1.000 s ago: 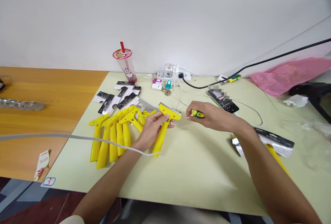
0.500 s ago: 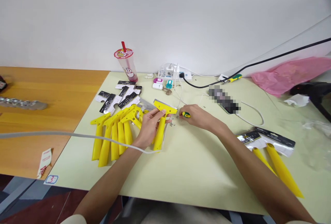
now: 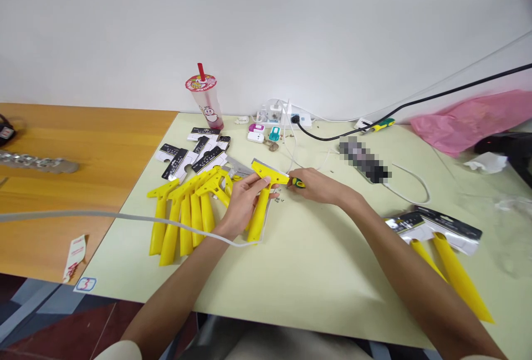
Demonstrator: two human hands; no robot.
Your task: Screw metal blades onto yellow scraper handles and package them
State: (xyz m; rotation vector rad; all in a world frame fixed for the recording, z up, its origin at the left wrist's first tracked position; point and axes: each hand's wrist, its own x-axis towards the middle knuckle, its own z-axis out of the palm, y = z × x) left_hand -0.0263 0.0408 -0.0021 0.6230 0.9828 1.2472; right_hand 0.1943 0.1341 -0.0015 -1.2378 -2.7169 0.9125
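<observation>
My left hand (image 3: 242,205) is closed around the neck of a yellow scraper (image 3: 261,205), whose head with a metal blade edge points away from me. In my right hand (image 3: 315,184) is a screwdriver (image 3: 298,183) with a green and yellow handle; its shaft is mostly hidden by the fingers. The right fingers are at the right end of the scraper's head. Small screws (image 3: 281,199) lie on the table just below the right hand. Several more yellow scrapers (image 3: 183,221) lie side by side to the left of my left hand.
Black-and-white packaging cards (image 3: 178,163) lie behind the scrapers, near a drink cup (image 3: 210,106). A power strip (image 3: 301,120) with cables stands by the wall. On the right are a phone (image 3: 366,162), packaged scrapers (image 3: 461,277) and a pink bag (image 3: 465,122). A grey cable (image 3: 124,216) crosses over my left forearm.
The scraper's head and my right hand with the screwdriver have come together; there was a gap between them before. The whole view has shifted slightly.
</observation>
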